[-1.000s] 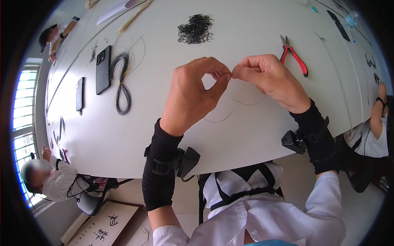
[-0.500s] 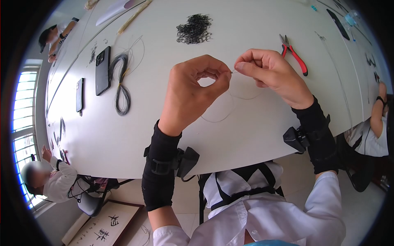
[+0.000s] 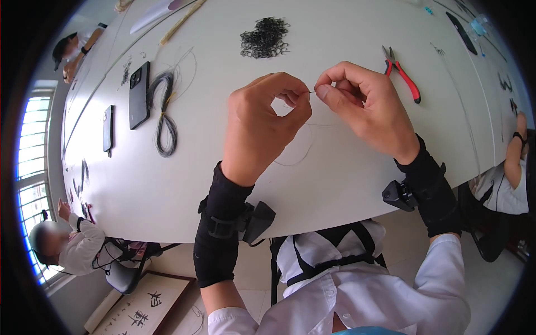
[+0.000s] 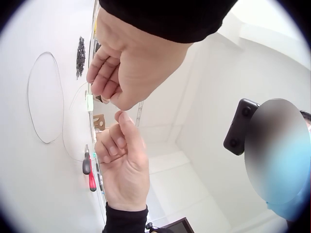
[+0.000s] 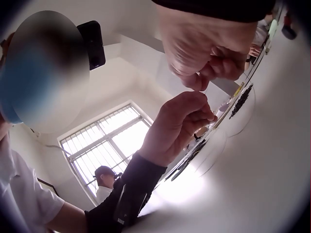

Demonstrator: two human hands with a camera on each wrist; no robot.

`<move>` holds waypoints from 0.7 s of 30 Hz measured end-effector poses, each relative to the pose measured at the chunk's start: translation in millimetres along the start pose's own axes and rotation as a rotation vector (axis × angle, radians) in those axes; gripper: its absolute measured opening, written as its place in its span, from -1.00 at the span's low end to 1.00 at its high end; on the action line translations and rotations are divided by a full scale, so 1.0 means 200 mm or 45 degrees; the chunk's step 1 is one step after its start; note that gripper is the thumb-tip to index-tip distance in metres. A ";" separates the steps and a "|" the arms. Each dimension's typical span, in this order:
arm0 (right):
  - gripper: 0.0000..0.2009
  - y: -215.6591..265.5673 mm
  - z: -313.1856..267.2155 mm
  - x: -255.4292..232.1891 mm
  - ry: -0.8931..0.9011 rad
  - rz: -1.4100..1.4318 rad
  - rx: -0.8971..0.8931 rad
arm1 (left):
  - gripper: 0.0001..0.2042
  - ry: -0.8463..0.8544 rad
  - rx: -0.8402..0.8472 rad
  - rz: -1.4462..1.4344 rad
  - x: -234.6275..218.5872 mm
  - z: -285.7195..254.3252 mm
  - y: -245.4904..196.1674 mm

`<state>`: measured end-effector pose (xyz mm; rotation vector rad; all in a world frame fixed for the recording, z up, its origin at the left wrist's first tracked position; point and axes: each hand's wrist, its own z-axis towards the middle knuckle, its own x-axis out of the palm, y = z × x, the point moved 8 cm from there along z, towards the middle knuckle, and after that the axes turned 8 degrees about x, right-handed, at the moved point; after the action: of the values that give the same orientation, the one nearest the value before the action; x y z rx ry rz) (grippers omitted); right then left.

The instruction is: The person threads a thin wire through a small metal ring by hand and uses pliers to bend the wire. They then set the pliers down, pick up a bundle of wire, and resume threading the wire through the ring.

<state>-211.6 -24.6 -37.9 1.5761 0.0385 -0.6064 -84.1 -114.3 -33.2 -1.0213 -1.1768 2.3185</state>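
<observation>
My left hand (image 3: 265, 120) pinches a tiny dark hook-like piece (image 3: 311, 92) between thumb and forefinger; most of it is hidden by the fingertips. Just to its right, my right hand (image 3: 371, 109) pinches a thin clear line, thumb against the curled forefinger. The two sets of fingertips nearly meet above the table. Below them the thin line (image 3: 309, 151) hangs and curves in a loose loop; in the left wrist view this loop (image 4: 62, 102) shows large and wide. Beyond the hands lies a heap of small black hooks (image 3: 264, 38).
Red-handled pliers (image 3: 410, 86) lie right of my right hand. On the left are a dark phone (image 3: 140, 95), a second phone (image 3: 108, 128) and a tied coil of grey line (image 3: 167, 134). A long thin line (image 3: 460, 100) stretches along the right. Other people sit around the table (image 3: 151, 206).
Both hands have risen slightly away from the body. The fingertips parted at half a second ago, with line between them, and are now closer again. The line's loop has shifted.
</observation>
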 end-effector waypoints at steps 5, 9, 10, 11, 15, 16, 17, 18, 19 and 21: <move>-0.84 -0.03 0.02 -0.01 0.010 0.068 0.056 | -0.92 0.075 0.033 -0.030 0.03 0.00 -0.03; -0.81 -0.08 0.03 0.00 0.056 0.142 0.046 | -0.90 0.097 0.049 -0.087 0.04 -0.01 -0.04; -0.80 -0.09 0.04 0.01 0.076 0.159 0.049 | -0.89 0.101 0.049 -0.103 0.04 -0.01 -0.04; -0.79 -0.09 0.04 0.01 0.097 0.176 0.053 | -0.89 0.098 0.045 -0.118 0.03 -0.01 -0.04; -0.78 -0.10 0.04 0.01 0.122 0.217 0.084 | -0.90 0.096 0.032 -0.189 0.03 -0.01 -0.04; -0.78 -0.10 0.04 0.01 0.120 0.244 0.093 | -0.91 0.097 0.030 -0.211 0.03 -0.01 -0.04; -0.78 -0.09 0.04 0.01 0.118 0.271 0.102 | -0.92 0.090 -0.007 -0.250 0.03 -0.01 -0.04; -0.78 -0.09 0.04 0.00 0.119 0.322 0.136 | -0.92 0.082 -0.043 -0.289 0.02 -0.01 -0.04; -0.78 -0.09 0.04 0.00 0.120 0.373 0.171 | -0.92 0.075 -0.080 -0.328 0.02 -0.01 -0.03; -0.77 -0.10 0.04 0.00 0.118 0.444 0.212 | -0.91 0.061 -0.085 -0.363 0.01 -0.01 -0.03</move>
<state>-221.8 -29.8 -56.6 1.7206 -0.2183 -0.2681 -84.9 -108.5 -30.8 -0.8621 -1.2956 2.0365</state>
